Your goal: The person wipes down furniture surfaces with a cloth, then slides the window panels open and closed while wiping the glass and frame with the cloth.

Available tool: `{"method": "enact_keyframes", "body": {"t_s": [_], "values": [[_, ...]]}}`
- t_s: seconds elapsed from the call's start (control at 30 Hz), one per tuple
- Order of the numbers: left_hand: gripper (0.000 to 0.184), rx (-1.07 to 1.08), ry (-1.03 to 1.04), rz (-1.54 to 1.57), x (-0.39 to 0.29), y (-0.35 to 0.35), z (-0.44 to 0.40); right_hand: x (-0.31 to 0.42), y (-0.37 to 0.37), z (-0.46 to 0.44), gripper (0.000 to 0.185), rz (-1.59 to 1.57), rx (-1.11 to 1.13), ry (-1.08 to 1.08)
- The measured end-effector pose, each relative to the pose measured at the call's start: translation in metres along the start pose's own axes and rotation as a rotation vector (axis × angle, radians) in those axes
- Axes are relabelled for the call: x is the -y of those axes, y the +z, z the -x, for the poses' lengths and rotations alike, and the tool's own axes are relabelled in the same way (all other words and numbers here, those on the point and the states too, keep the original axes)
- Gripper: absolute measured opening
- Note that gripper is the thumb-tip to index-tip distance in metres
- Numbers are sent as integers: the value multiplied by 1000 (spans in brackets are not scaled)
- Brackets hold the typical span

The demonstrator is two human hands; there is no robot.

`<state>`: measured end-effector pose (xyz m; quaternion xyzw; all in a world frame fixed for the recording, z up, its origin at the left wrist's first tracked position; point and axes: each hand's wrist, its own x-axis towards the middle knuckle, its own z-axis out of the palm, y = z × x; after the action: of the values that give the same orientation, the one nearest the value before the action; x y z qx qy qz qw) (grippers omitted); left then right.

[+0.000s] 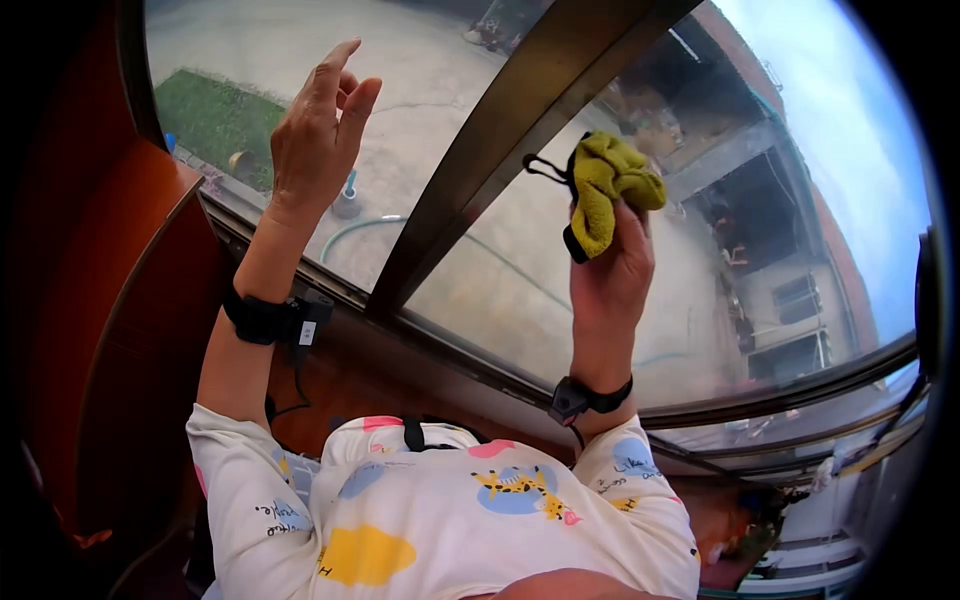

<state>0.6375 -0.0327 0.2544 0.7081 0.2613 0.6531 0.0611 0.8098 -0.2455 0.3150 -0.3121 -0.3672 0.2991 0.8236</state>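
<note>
My right hand (628,245) grips a bunched yellow-green cleaning cloth (615,180) with dark edging and a black hanging loop. The cloth is up against or just before the right window pane (500,270); I cannot tell if it touches. My left hand (318,130) is raised in front of the left pane (420,110), holding nothing, with the index finger stretched out and the thumb apart. Between the two hands runs a dark metal window frame bar (470,160).
A reddish-brown wooden panel (150,280) stands at the left. Below the panes runs the window's lower rail (700,405). Outside, a paved yard shows a grass patch (215,120), a hose (350,228) and a building (790,250). Each wrist wears a black strapped device.
</note>
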Motion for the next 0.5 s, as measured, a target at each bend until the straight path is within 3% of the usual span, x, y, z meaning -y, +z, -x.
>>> {"method": "enact_keyframes", "body": {"t_s": [0.07, 0.1, 0.13, 0.17, 0.23, 0.3, 0.33, 0.4, 0.5], "values": [[46, -12, -17, 12, 1, 3, 3, 48, 29, -67, 50, 655, 32, -721], [45, 66, -47, 1, -6, 8, 8, 79, 35, -103, 49, 980, 40, -959], [45, 132, -84, -20, -4, 8, 11, 114, 38, -147, 50, 1672, 83, -1510], [45, 131, -96, -12, -2, 8, 12, 142, 50, -189, 47, 1767, 228, -1576], [43, 62, -30, -5, 1, 10, 11, 127, 83, -212, 42, 1616, 244, -1422], [44, 37, -32, 10, 11, 7, 15, 104, 87, -197, 47, 1785, 316, -1638], [44, 62, -71, 7, 13, 5, 20, 88, 79, -190, 47, 1797, 333, -1599], [45, 61, -101, -19, 35, -8, 38, 36, 67, -160, 53, 1926, 219, -1720], [45, 77, -134, -97, 62, -36, 62, -2, 49, -103, 61, 2085, 377, -1398]]}}
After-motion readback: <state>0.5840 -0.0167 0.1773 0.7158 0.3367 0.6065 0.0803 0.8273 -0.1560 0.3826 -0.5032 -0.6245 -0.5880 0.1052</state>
